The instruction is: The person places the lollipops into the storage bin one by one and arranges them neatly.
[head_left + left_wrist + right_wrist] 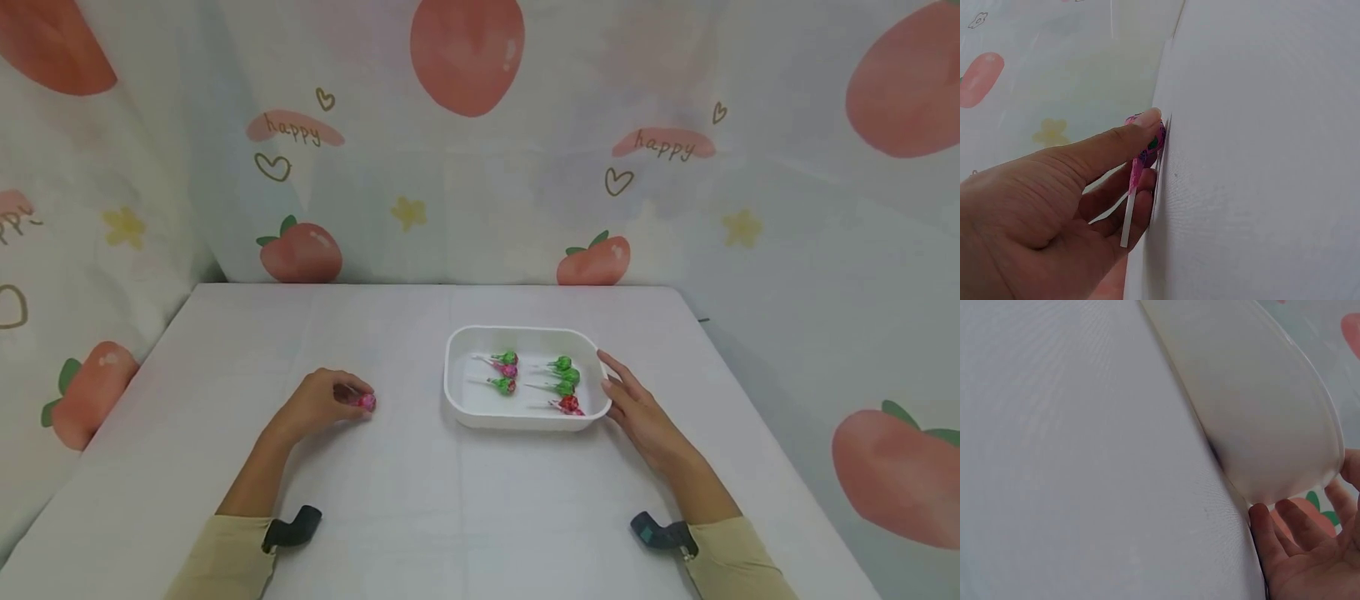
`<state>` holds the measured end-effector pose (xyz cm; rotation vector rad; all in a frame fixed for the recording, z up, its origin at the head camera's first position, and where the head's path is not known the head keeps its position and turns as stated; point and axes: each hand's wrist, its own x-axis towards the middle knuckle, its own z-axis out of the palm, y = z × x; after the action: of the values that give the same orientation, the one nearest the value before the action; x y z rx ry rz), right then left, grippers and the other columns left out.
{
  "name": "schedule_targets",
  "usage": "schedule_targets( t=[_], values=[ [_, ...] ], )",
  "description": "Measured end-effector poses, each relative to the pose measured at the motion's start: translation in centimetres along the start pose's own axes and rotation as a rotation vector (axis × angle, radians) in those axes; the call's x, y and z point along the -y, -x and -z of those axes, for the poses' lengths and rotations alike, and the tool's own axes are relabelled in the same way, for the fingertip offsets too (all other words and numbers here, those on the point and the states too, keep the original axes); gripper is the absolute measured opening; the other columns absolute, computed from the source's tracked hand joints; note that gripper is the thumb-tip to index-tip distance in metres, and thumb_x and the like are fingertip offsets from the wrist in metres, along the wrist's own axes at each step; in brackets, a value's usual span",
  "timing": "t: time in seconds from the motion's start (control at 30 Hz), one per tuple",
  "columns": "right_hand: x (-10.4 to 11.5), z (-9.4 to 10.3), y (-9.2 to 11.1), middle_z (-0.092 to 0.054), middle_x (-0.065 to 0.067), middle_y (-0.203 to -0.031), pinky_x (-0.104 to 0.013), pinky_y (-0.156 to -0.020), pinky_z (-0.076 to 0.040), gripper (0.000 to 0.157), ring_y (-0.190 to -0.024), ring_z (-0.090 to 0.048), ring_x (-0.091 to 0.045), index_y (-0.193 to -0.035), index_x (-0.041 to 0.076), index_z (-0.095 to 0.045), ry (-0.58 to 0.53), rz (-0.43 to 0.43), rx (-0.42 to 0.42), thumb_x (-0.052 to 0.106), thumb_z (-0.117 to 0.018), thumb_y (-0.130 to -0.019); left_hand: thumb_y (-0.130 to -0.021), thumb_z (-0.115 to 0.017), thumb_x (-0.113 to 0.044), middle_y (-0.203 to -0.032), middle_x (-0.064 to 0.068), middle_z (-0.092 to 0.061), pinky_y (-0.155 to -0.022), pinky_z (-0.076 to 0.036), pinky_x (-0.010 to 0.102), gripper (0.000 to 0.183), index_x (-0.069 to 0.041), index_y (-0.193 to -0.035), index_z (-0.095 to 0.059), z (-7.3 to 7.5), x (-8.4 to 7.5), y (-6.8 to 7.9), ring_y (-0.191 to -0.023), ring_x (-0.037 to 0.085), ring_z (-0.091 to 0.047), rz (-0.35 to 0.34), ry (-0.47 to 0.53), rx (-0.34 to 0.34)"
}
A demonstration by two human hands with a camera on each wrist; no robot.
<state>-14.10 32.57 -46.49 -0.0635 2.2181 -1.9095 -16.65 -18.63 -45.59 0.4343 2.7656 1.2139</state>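
My left hand (pixel 324 403) pinches a pink-wrapped lollipop (pixel 1149 145) by its candy head, low over the table. In the left wrist view its white stick slants down across the curled fingers. A white tray (pixel 517 422) stands to the right of that hand. Several wrapped lollipops lie inside it: a left group with a green one (pixel 502 386) and a pink one (pixel 510 370), a right group of green ones (pixel 566 377) above red ones (pixel 568 404). My right hand (pixel 643 419) touches the tray's right end with extended fingers, fingertips at its outer wall (pixel 1266 425).
A white-covered table (pixel 420 508) carries everything. Behind it and along the sides hangs a pale cloth (pixel 510 192) printed with peaches, stars and hearts. A dark wrist device (pixel 294 528) sits at the left sleeve, another such device (pixel 660 533) at the right one.
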Motion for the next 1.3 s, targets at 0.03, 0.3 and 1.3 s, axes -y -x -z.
schedule_targets(
  t=[0.03, 0.3, 1.3],
  values=[
    [0.0, 0.0, 0.0, -0.022, -0.013, -0.168, -0.017, -0.102, -0.042, 0.061, -0.152, -0.026, -0.033, -0.165, 0.039, -0.024, 0.001, -0.001, 0.000, 0.046, -0.048, -0.110, -0.079, -0.090, -0.005, -0.094, 0.002, -0.069, -0.079, -0.053, 0.038, 0.027, -0.008, -0.104, -0.081, 0.0, 0.0, 0.0, -0.087, 0.022, -0.060, 0.000, 0.001, 0.001],
    [0.1, 0.1, 0.0, -0.021, -0.015, -0.168, -0.016, -0.101, -0.042, 0.063, -0.151, -0.028, -0.034, -0.165, 0.037, -0.022, 0.012, 0.007, 0.004, 0.046, -0.048, -0.109, -0.083, -0.087, -0.007, -0.103, 0.004, -0.073, -0.084, -0.054, 0.040, 0.026, -0.008, -0.108, -0.081, 0.1, -0.4, -0.2, -0.094, 0.023, -0.064, -0.008, 0.019, 0.034],
    [0.2, -0.1, 0.2, -0.020, -0.014, -0.169, -0.021, -0.105, -0.040, 0.062, -0.151, -0.028, -0.033, -0.166, 0.037, -0.022, 0.020, 0.004, -0.005, 0.044, -0.047, -0.110, -0.087, -0.086, -0.012, -0.103, -0.001, -0.073, -0.085, -0.058, 0.039, 0.029, -0.012, -0.115, -0.078, 0.5, -6.3, -3.4, -0.097, 0.023, -0.066, -0.091, 0.037, 0.002]
  ],
)
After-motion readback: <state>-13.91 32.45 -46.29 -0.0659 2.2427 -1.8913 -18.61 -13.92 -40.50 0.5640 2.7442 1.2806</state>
